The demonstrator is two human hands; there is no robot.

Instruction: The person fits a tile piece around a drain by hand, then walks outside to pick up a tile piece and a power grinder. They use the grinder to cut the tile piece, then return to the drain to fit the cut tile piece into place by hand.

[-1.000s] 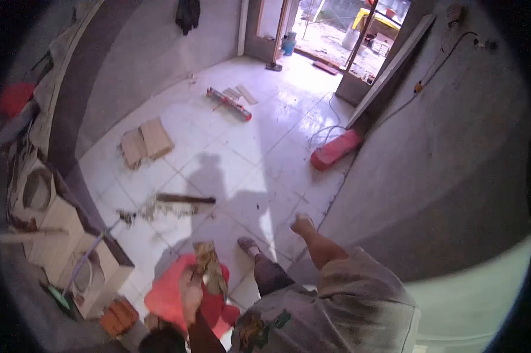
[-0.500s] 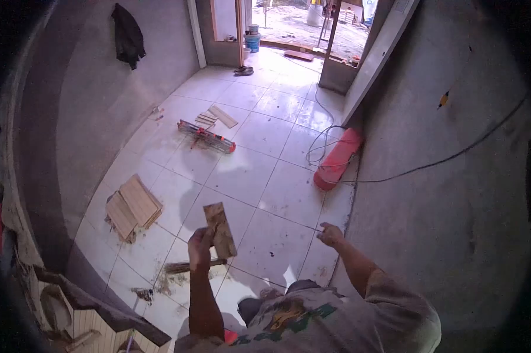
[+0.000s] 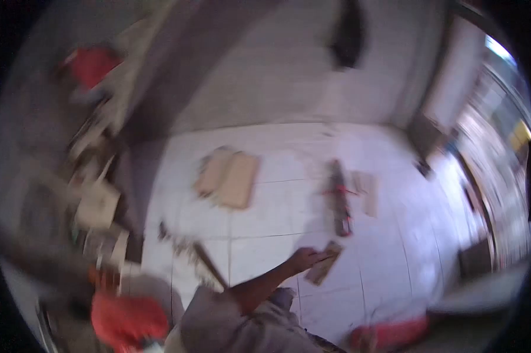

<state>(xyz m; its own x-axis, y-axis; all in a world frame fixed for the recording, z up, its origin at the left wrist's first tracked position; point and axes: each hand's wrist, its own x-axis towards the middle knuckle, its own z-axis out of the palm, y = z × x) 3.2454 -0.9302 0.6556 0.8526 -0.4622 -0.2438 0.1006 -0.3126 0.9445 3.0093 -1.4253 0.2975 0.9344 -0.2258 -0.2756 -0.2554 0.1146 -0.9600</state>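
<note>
1. Daylight comes through the doorway point(image 3: 494, 159) on the right; a patch near its top is washed almost white.
2. The pale tiled floor point(image 3: 265, 217) is bright and faintly bluish, with soft glare towards the doorway, while the far left of the view is dim and murky.
3. A faint, soft-edged shadow lies on the floor beside the left hand point(image 3: 305, 259).
4. Motion blur softens everything; the dark hanging shape point(image 3: 348, 35) on the wall point(image 3: 265, 82) has smeared outlines.
5. Wide-lens distortion bends straight edges, and the corners fade to black.
</note>
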